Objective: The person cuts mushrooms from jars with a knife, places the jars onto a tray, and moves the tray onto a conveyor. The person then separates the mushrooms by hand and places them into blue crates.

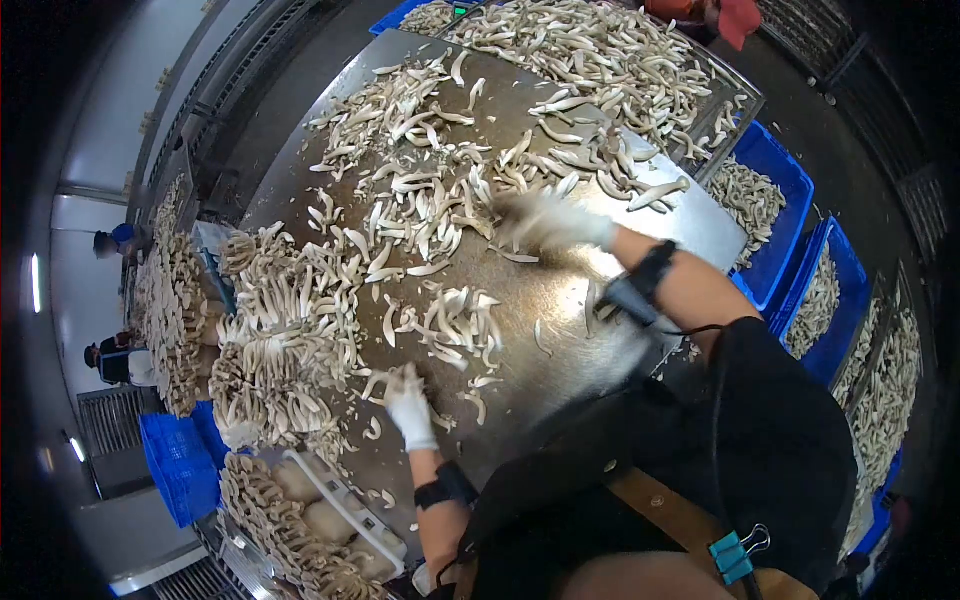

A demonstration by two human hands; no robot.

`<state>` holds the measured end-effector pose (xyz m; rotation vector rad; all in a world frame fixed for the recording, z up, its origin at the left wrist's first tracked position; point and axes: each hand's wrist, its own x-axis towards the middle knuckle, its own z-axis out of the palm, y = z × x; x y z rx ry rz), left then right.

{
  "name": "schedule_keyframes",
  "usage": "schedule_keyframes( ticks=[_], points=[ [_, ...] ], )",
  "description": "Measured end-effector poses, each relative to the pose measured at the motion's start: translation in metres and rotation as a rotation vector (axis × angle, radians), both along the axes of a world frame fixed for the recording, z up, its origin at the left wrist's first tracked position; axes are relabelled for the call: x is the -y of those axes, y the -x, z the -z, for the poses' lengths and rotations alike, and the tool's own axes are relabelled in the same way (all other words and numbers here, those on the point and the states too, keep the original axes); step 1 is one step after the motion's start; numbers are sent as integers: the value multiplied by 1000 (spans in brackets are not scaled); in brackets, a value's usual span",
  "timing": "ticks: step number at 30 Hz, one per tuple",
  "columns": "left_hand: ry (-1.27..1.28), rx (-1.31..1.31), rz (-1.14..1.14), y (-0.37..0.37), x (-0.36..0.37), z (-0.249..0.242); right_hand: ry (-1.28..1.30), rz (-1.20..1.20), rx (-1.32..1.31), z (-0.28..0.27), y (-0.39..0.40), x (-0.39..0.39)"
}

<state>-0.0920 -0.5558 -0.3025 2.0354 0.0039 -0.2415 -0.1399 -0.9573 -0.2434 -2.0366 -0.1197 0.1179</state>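
Observation:
My left hand (pixel 408 408), in a white glove, is low over the metal table (pixel 520 330), its fingers apart beside a few loose king oyster mushrooms (pixel 462 322). Farther up and to the right, my right hand (pixel 555 220), gloved too, is smeared by motion at the edge of a spread of mushrooms (pixel 415 205). Whether it holds any of them is hidden by the blur. Left of my hands, a dense heap of mushrooms (pixel 285 345) lies along the table's side, many still joined in clusters.
A large mushroom pile (pixel 600 65) covers the far end. Along the right stand blue crates (pixel 790 180) of mushrooms. At lower left are a white plastic basket (pixel 345 505) with mushroom clusters and a blue crate (pixel 180 470). Other people (pixel 118 362) are at the left; a red garment (pixel 738 20) shows at the top.

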Motion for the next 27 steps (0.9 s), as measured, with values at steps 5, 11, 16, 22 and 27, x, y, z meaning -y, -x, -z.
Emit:
schedule_keyframes(
  ticks=[5, 11, 16, 22, 27],
  points=[
    [-697, 346, 502, 62, -24, 0, 41, 1360, 206, 114, 75, 189],
    [-533, 616, 237, 1, 99, 54, 149, 830, 148, 124, -61, 69],
    [29, 89, 357, -117, 142, 5, -399, 483, 172, 71, -143, -53],
    [-63, 573, -286, -117, -55, -6, -260, 406, 150, 10, -150, -50],
    [-461, 245, -698, -132, -96, 63, 653, 251, 242, 29, -171, -75]
  ],
)
